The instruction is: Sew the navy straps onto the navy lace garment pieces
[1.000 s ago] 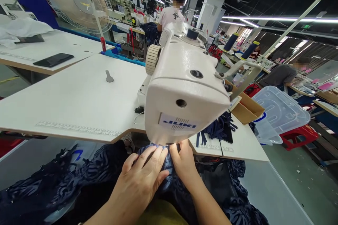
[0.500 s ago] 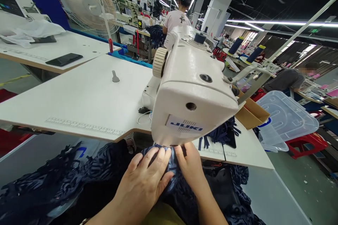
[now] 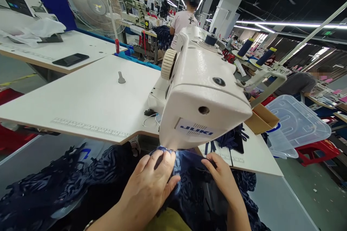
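Observation:
A white JUKI sewing machine [image 3: 203,97] stands in front of me, its needle area hidden behind its head. Dark blue patterned fabric [image 3: 187,158] runs from under the head down toward my lap. My left hand [image 3: 151,182] holds the fabric just below the head, fingers bent together over it and thumb lower down. To the right, my right hand [image 3: 222,178] pinches the fabric's edge between thumb and fingers, stretching a dark band sideways. What lies under the left fingertips is hidden.
The white machine table [image 3: 89,97] carries a small grey metal piece [image 3: 121,77]. At right are dark blue strips [image 3: 229,139], a cardboard box [image 3: 264,117] and a clear plastic lid [image 3: 298,119]. More patterned fabric [image 3: 67,180] hangs lower left. A person [image 3: 181,23] works ahead, beside a fan [image 3: 93,3].
My right hand has moved right, away from the machine head, drawing the fabric's edge out with it. The left hand has stayed nearly in place. The view has shifted slightly.

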Demonstrator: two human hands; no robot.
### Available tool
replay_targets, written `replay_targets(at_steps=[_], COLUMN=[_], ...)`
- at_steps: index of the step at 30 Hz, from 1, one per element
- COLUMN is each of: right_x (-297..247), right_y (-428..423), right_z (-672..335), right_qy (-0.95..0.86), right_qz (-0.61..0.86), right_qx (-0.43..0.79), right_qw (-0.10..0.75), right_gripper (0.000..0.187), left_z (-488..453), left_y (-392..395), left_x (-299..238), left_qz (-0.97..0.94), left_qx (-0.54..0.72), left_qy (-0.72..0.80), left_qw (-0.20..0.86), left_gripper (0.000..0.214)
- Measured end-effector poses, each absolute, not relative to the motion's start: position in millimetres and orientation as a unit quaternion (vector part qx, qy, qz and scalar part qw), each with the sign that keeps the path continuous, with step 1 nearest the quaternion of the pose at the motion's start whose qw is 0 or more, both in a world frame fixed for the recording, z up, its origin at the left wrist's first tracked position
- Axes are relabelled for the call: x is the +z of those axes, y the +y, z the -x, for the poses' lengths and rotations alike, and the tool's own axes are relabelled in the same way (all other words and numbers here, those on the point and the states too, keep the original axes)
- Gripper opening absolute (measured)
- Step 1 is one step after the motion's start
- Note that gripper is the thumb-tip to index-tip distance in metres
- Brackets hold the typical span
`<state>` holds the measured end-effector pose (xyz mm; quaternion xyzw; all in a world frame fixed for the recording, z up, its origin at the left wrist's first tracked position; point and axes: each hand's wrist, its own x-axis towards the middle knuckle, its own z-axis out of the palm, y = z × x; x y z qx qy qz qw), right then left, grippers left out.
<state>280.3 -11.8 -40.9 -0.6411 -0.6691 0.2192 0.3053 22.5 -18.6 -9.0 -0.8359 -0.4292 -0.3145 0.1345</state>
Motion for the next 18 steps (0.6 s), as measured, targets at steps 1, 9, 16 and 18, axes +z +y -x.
replay_targets(at_steps=[1, 9, 16, 18], right_x=[-40, -51, -43, -33], right_y=[-13, -19, -17, -16], right_z=[-282, -284, -273, -264], right_qy=[-0.664, -0.540, -0.349, -0.336], right_qz=[0.647, 0.636, 0.509, 0.481], right_qx=[0.226, 0.420, 0.590, 0.613], right_qw=[0.299, 0.358, 0.521, 0.530], right_gripper=[0.028, 0.037, 0.033, 0.033], left_z=[-23, -28, -23, -13], left_y=[-19, -26, -28, -27], left_x=[-9, -16, -17, -15], left_qz=[0.836, 0.839, 0.847, 0.835], left_qx=[-0.315, -0.305, -0.279, -0.290], left_qy=[-0.429, -0.445, -0.446, -0.461], left_qw=[0.133, 0.072, 0.080, 0.083], left_gripper=[0.036, 0.076, 0.045, 0.037])
